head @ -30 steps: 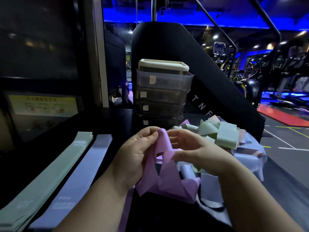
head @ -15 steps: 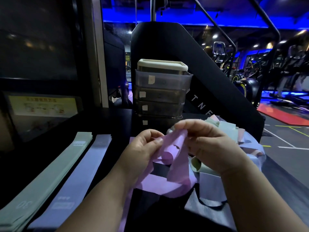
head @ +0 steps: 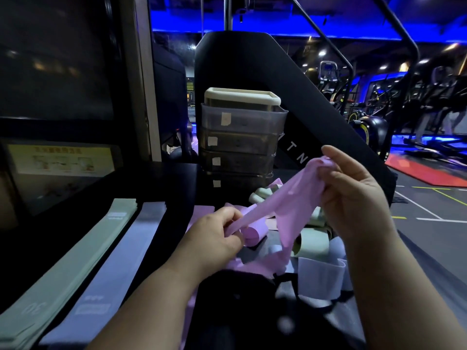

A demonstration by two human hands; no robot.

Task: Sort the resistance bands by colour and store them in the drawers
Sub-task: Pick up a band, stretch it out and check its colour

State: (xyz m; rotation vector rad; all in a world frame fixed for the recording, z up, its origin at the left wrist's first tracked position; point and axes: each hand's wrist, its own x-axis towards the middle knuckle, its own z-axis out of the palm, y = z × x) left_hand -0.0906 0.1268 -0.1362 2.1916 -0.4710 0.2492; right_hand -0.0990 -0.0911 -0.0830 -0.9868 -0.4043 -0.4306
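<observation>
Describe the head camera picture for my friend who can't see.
The left hand and right hand hold a pink band stretched above a jumbled pile of bands. A green stack and a lilac stack lie at left; drawers stand behind.

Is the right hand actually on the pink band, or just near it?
Touching. The head view shows the right hand pinching the raised end of the pink resistance band; the left hand grips its lower end.
</observation>
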